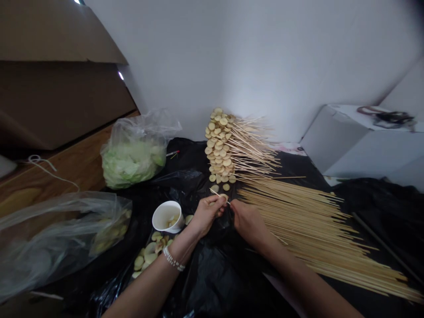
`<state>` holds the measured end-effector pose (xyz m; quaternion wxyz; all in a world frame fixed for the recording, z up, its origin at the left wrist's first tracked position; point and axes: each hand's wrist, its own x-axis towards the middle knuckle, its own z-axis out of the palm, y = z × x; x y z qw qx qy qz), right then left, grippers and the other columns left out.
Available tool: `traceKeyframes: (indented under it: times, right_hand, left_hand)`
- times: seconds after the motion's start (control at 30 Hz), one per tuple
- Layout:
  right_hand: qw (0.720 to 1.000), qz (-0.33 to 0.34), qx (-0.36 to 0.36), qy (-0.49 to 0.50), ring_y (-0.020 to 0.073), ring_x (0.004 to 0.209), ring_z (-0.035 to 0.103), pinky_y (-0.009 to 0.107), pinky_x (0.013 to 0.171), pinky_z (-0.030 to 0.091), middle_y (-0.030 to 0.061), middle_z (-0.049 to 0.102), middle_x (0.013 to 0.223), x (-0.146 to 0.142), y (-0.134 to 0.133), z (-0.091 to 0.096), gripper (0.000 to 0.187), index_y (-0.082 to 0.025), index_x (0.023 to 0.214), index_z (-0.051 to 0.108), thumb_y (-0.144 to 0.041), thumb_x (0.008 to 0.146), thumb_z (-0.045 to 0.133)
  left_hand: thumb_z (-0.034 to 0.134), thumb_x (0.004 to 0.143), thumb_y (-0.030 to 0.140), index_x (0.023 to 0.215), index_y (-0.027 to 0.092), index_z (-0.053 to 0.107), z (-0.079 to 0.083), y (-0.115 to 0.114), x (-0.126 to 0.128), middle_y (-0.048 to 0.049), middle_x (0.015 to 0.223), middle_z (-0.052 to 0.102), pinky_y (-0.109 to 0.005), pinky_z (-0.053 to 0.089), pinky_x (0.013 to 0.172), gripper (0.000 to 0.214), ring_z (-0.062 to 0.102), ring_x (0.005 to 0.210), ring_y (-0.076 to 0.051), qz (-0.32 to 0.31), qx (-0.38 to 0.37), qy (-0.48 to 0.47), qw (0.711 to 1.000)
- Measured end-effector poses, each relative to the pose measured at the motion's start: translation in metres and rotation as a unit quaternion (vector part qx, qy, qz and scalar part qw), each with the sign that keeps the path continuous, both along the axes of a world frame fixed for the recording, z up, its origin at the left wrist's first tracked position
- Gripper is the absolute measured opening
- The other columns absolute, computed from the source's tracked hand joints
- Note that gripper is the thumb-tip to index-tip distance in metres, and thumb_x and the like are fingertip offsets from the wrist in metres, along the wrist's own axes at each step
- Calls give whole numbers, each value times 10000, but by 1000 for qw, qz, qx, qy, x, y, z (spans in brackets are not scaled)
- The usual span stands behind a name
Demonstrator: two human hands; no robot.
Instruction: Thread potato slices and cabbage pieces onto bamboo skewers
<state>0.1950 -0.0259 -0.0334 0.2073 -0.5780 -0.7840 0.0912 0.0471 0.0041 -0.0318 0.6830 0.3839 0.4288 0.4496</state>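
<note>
Threading step: slice (224, 197) pinched in left hand (206, 214) fingers, skewer (218, 195) gripped by right hand (247, 221) fingers. Next: push-thru needed, then added to loaded stack (220, 148).

Dim, soft focus, warped edges

Thin bamboo skewer (219, 196) held level; a pale slice (224, 197) threaded on it.

Both hands (228, 216) w/ skewer (219, 196) + slice, beside skewer pile (318, 234).
</note>
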Motion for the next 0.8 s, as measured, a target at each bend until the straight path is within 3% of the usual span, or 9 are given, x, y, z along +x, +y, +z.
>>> traceKeyframes:
  times: [0.37,0.53,0.67,0.8]
  right_hand:
    - [1000,-9,-26,-12,146,685,590,264,593,285,44,678,802,-2,-4,6,205,-171,868,591,-87,890,405]
    - [999,2,-21,37,143,678,583,244,615,319,48,668,784,-3,-2,3,223,-175,867,592,-132,923,380]
    - [989,-4,-19,145,141,638,565,238,604,336,27,642,726,2,6,4,255,-191,821,584,-224,950,366]
    - [960,-36,-17,277,146,652,559,237,606,374,22,638,727,11,14,8,227,-191,825,594,-284,923,411]
  left_hand:
    - [767,674,440,811,113,720,-6,-2,2,-18,690,580,-176,303,484,358,449,553,-50,-33,33,26,999]
    - [782,671,396,782,94,707,-4,-3,2,-27,699,591,-159,321,477,331,449,550,-45,-39,25,12,999]
    - [787,695,292,826,96,690,2,1,-2,-22,712,595,-122,371,491,254,490,558,-33,-27,-59,-87,994]
    - [586,879,313,1064,75,652,7,7,-7,-107,878,652,-164,486,611,308,607,711,-95,-52,-200,-239,949]
